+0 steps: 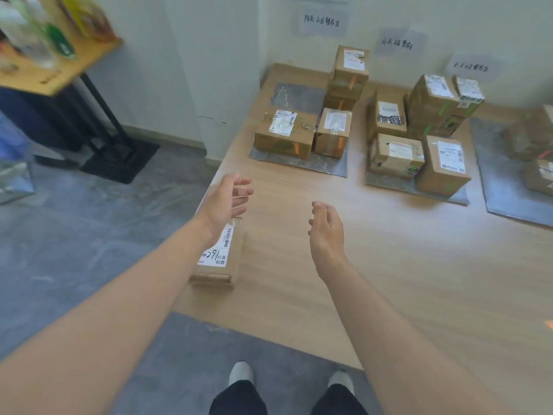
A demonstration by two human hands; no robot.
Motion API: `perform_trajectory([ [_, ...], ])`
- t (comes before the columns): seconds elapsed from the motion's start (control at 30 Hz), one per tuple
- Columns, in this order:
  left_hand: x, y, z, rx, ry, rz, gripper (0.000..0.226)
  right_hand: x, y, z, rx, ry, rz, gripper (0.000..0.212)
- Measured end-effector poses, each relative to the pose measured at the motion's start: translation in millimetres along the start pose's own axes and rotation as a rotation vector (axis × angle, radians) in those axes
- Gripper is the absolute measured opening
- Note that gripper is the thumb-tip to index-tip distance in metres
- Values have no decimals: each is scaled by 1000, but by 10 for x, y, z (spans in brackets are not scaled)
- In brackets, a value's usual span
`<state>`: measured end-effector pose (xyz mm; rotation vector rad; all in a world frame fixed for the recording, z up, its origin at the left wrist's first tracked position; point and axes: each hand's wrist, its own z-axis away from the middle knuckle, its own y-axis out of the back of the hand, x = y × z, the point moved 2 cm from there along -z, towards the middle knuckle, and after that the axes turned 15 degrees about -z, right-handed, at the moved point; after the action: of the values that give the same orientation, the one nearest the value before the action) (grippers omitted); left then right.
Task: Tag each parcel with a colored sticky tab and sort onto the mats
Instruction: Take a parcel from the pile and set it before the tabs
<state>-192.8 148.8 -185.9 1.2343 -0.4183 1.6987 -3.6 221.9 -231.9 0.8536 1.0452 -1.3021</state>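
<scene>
**Both hands free over a worktop with one flat parcel unsorted**

The flat parcel (223,259) lies at the left edge of the pale wood worktop (389,265), its white label up. Far to the left of the flat parcel and further back, a wooden side table (59,67) on black legs carries blurred bottles (36,34) above a grey floor (74,235), with a white wall behind.

Beyond the flat parcel and to its right, three grey mats lie in a row along the wall. The nearest mat (299,98) holds parcels with orange tabs (284,136), some of them stacked. The middle mat (389,182) holds parcels with green tabs (443,166). The mat furthest right of the flat parcel (502,187) holds more parcels (529,139), too blurred to read. Paper signs (322,20) hang on the wall above the mats.

The left hand (230,199) hovers over the flat parcel's far end, fingers loosely spread, holding nothing. The right hand (324,226) hangs to the right of the flat parcel over bare wood, fingers relaxed, also empty. The hands are well apart.
</scene>
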Motion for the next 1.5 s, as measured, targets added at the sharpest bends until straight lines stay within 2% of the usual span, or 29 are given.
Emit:
perform_trajectory([
  [0.2, -521, 725, 63, 87, 79, -82, 36, 451, -577, 382, -106, -123, 80, 16],
  [0.37, -1058, 964, -2, 62, 217, -120, 54, 711, -895, 542, -179, -174, 154, 21],
  [0.5, -1218, 978, 24, 22, 303, -115, 45, 884, -1047, 644, -226, -227, 209, 27],
  [0.67, -1276, 959, 52, 13, 301, -27, 40, 901, -1114, 757, -259, -293, 218, 32],
  [0.83, -1168, 903, 117, -26, 259, -39, 39, 775, -1042, 770, -241, -260, 228, 43],
  [1.2, -607, 211, 353, -97, 127, -114, 38, 448, -324, 705, -108, -132, 112, 25],
  [1.4, -341, -629, 613, -182, 69, -136, 31, 286, 516, 662, -5, -96, 58, 31],
  [1.5, -284, -1159, 780, -186, 46, -137, 31, 268, 966, 653, -11, -66, 74, 38],
])
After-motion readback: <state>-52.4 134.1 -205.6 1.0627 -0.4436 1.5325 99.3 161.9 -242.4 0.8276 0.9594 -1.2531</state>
